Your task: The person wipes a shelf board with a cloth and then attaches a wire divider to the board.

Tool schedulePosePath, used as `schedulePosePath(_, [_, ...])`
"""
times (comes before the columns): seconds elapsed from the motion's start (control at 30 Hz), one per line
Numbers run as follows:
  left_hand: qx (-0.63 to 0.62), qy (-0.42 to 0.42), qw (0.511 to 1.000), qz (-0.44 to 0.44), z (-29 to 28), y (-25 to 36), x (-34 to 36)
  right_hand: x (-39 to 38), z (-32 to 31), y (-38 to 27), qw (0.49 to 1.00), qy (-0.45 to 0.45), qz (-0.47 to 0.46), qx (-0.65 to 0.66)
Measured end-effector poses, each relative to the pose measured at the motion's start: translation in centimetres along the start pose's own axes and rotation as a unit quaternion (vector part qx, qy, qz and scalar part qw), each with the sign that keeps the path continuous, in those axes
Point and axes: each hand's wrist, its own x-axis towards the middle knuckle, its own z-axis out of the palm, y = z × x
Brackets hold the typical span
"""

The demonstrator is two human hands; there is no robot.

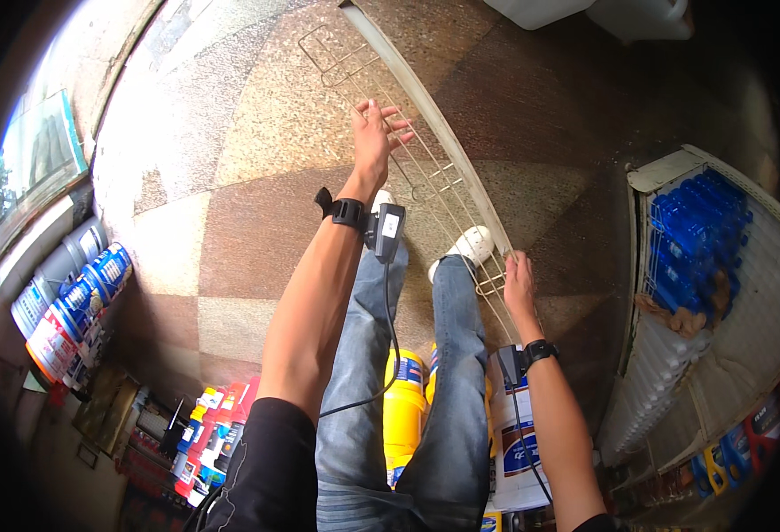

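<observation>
A long wire rack [448, 188] with a pale flat strip [425, 115] along one side slants across the view, from far left to near right. My left hand [375, 142] is at its farther half, fingers stretched and apart against the thin wires. At the near end my right hand [519, 288] has its fingers closed round the rack's edge by the strip. A loop of bent wire sticks out at the far end. Both wrists wear black straps with small dark boxes and cables.
Yellow buckets [403, 403] and a white-and-blue container [518, 443] stand close to my legs. Paint pails [80, 293] line the left side. On the right, a white-framed rack [718, 310] holds blue bottles [696, 239]. White jugs [541, 9] stand at the far edge of the checkered floor [266, 222].
</observation>
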Motion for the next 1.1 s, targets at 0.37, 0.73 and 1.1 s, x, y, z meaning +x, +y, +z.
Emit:
schedulePosePath(0.37, [-0.079, -0.128, 0.989, -0.003, 1.1, 0.1, 1.9, 2.0, -4.2, -0.6, 0.988, -0.073, -0.08, -0.109])
schedulePosePath(0.73, [-0.093, -0.17, 0.981, -0.021, 1.6, 0.3, 3.5, 0.2, -1.4, -1.0, 0.988, -0.088, -0.068, -0.111])
schedulePosePath(1.1, [0.238, -0.031, 0.941, 0.241, 7.8, -1.6, 3.1, 2.1, -3.8, -0.8, 0.993, -0.073, 0.004, -0.093])
